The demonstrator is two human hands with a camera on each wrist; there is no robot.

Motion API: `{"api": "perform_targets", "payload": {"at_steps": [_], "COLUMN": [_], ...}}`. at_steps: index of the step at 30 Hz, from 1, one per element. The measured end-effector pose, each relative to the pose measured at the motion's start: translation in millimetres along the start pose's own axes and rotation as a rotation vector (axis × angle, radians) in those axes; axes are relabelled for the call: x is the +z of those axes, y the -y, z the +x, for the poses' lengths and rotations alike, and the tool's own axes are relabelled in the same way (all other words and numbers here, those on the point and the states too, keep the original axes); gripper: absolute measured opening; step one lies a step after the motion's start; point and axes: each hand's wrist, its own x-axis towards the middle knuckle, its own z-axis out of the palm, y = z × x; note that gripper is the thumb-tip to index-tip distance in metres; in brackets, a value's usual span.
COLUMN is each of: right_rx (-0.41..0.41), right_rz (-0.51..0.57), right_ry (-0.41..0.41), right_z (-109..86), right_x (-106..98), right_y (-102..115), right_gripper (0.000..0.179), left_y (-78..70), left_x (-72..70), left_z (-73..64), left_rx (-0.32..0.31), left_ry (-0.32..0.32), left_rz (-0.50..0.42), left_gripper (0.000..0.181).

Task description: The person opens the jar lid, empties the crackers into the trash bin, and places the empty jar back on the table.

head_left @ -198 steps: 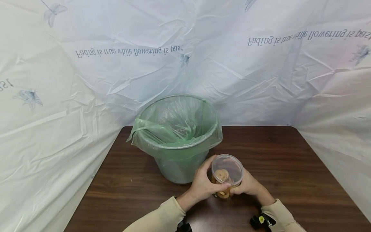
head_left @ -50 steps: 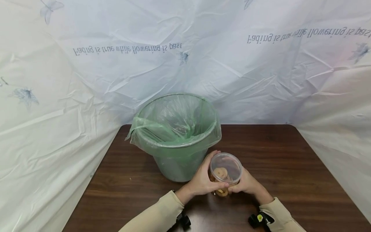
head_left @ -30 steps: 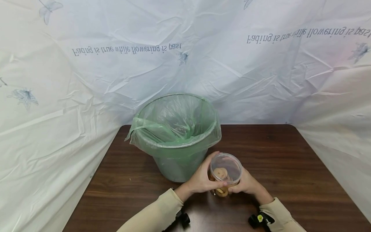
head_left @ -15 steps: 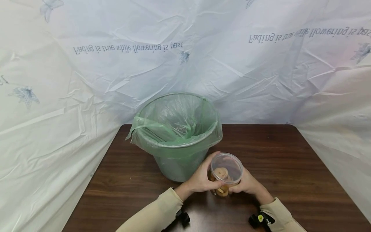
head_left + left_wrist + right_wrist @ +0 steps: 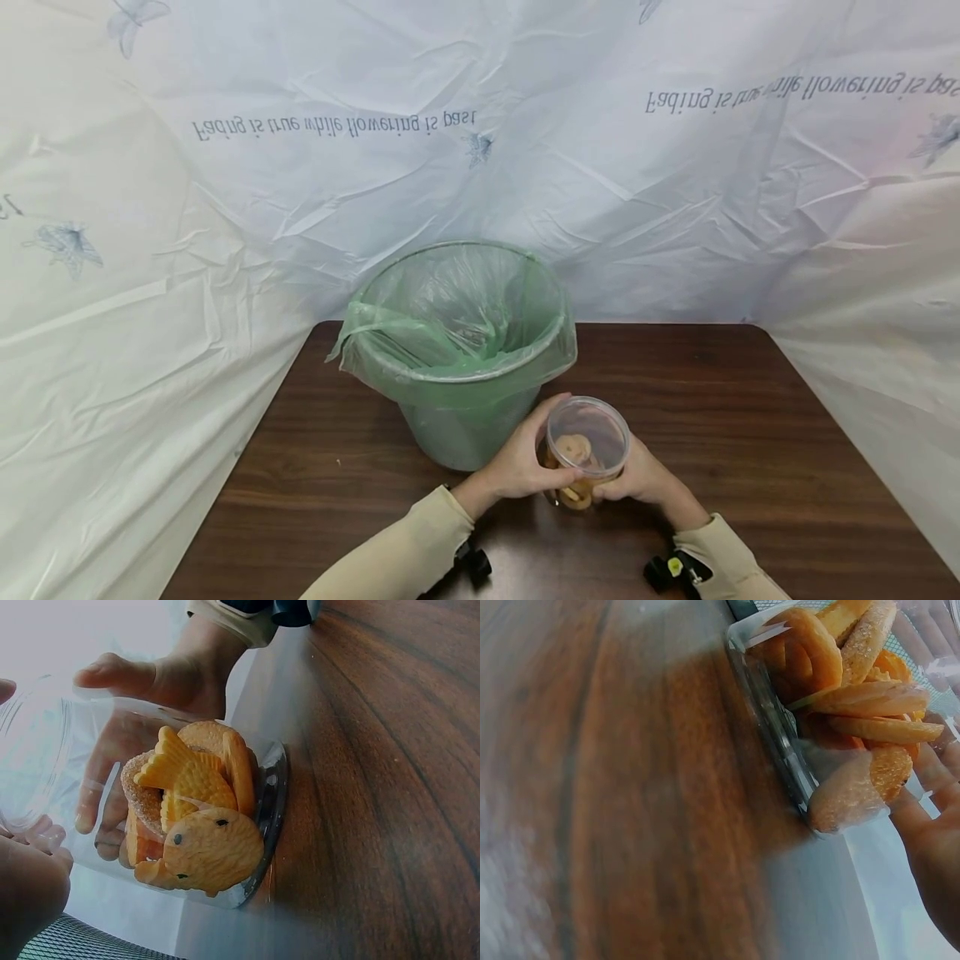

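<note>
A clear plastic jar (image 5: 591, 429) stands upright on the brown table, its round rim facing up. My left hand (image 5: 521, 462) grips it from the left, with the thumb across the near side. From the right, my right hand (image 5: 645, 475) holds the same jar, thumb in front. Inside are several bread-like pieces; the left wrist view shows a yellow fish-shaped piece (image 5: 195, 780) and a round piece with dark eye-like dots (image 5: 214, 851). Long flat pieces (image 5: 881, 712) show through the wall in the right wrist view. The far-side fingers are hidden by the jar in the head view.
A mesh bin (image 5: 450, 433) lined with a thin green bag (image 5: 450, 392) stands behind and left of the jar, close to the left hand. White printed sheeting (image 5: 337, 183) hangs around the back and sides of the wooden table (image 5: 720, 400).
The left thumb has drawn slightly to the left along the jar. Both hands keep hold, and the jar and bin stay in place, with only a small shift of the view.
</note>
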Motion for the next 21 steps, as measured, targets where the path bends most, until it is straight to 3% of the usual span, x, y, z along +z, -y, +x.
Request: {"api": "perform_targets", "payload": {"at_steps": [9,21], "right_rx": [0.076,0.040], "right_rz": [-0.018,-0.034], "right_ry": [-0.015,-0.009], "right_z": [-2.0,-1.2], "right_x": [1.9,0.6], "right_y": [2.8,-0.7], "right_gripper": [0.102,0.102], "left_y": [1.6,1.6], "left_x": [2.3,6.7], "left_z": [-3.5,-4.4], "left_rx": [-0.033,-0.004], "left_ry": [-0.037,-0.087], "left_rz": [0.003,0.027], "left_gripper": [0.090,0.093]}}
